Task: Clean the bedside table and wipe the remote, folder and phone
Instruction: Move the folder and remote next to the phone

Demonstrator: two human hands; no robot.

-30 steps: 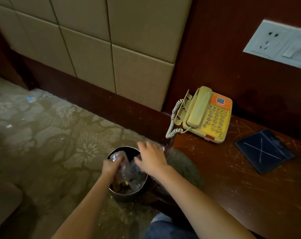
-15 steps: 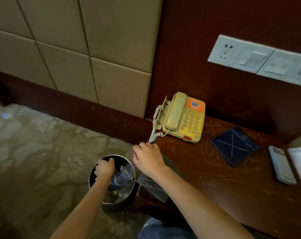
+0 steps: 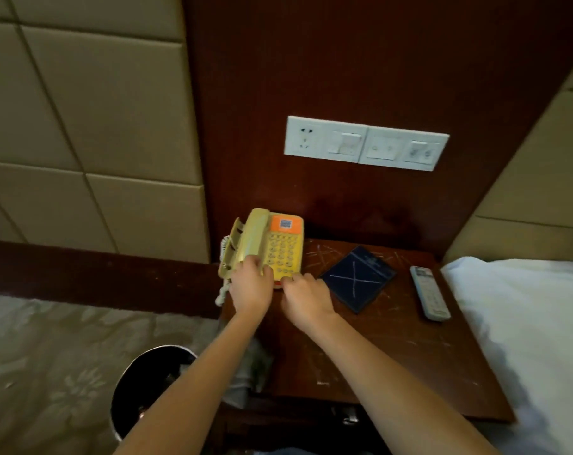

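Note:
A yellow phone (image 3: 280, 244) with an orange top panel and a coiled cord stands at the back left of the dark wooden bedside table (image 3: 393, 349). My left hand (image 3: 250, 285) is curled over the lower end of its handset. My right hand (image 3: 306, 295) grips the phone's front right corner. A dark blue folder (image 3: 357, 277) marked with a white X lies just right of my right hand. Further right, a pale remote (image 3: 429, 292) lies near the table's right edge. A grey cloth (image 3: 250, 369) hangs over the table's front left edge, partly hidden by my left arm.
A round black bin (image 3: 147, 372) with rubbish stands on the patterned carpet left of the table. A bed with a white sheet (image 3: 525, 323) borders the table's right side. A white socket and switch panel (image 3: 364, 144) is on the wood wall above. White scratch marks cover the tabletop.
My left hand has left the bin and my right hand the table's edge; both have risen onto the phone. The view has swung up and right, showing the remote and bed.

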